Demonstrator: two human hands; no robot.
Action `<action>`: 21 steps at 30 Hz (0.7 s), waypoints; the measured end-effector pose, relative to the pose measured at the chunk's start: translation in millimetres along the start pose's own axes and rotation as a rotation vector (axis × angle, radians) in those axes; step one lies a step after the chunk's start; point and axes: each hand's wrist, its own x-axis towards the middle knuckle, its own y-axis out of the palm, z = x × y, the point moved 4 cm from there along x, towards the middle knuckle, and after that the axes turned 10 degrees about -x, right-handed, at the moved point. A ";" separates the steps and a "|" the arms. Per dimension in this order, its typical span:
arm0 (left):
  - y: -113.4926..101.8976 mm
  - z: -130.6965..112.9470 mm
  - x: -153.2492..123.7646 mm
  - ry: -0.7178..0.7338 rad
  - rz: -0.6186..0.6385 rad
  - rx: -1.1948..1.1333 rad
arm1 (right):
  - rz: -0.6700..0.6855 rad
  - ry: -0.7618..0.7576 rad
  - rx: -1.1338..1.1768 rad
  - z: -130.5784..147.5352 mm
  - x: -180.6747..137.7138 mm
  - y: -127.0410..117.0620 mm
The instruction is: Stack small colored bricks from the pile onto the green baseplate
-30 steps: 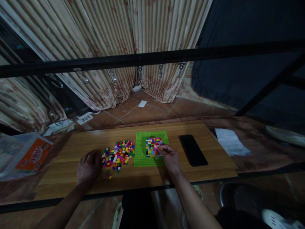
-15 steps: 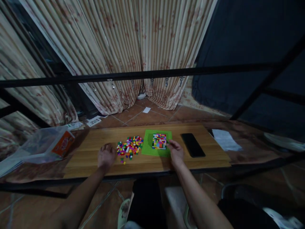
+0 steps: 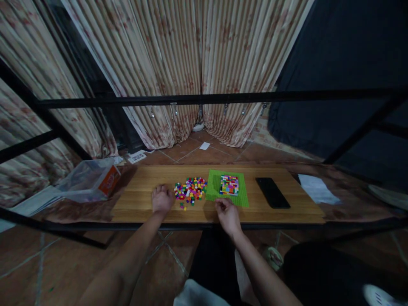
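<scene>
My left hand point(image 3: 162, 199) rests on the wooden board just left of a loose pile of small coloured toy bricks point(image 3: 190, 188). Its fingers lie on the wood, slightly bent, with nothing seen in them. A block of many-coloured bricks point(image 3: 229, 185) is built up on a green studded baseplate point(image 3: 212, 193). My right hand point(image 3: 228, 213) is at the front edge of that baseplate, thumb and fingertips pinched together. Anything between these fingertips is too small or hidden to make out.
A black phone point(image 3: 272, 193) lies right of the baseplate. Beyond the board's left end stands a clear plastic box point(image 3: 83, 180) with an orange label. White paper point(image 3: 318, 189) lies off the right end. A black metal bar point(image 3: 197, 99) crosses behind the board.
My right hand has moved from the right side of the brick block to the baseplate's front edge, drawing leftward. The whole view has shifted; my left hand stays beside the pile.
</scene>
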 end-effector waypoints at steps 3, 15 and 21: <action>1.2 2.9 0.2 0.007 0.001 0.001 | -0.147 -0.045 -0.108 -1.7 12.4 -15.8; 3.2 4.8 4.9 0.027 0.007 -0.004 | -0.089 -0.001 -0.639 -61.1 12.0 -39.3; 2.9 4.0 4.8 0.037 0.013 -0.003 | -0.003 -0.121 -0.695 -70.9 5.1 -46.9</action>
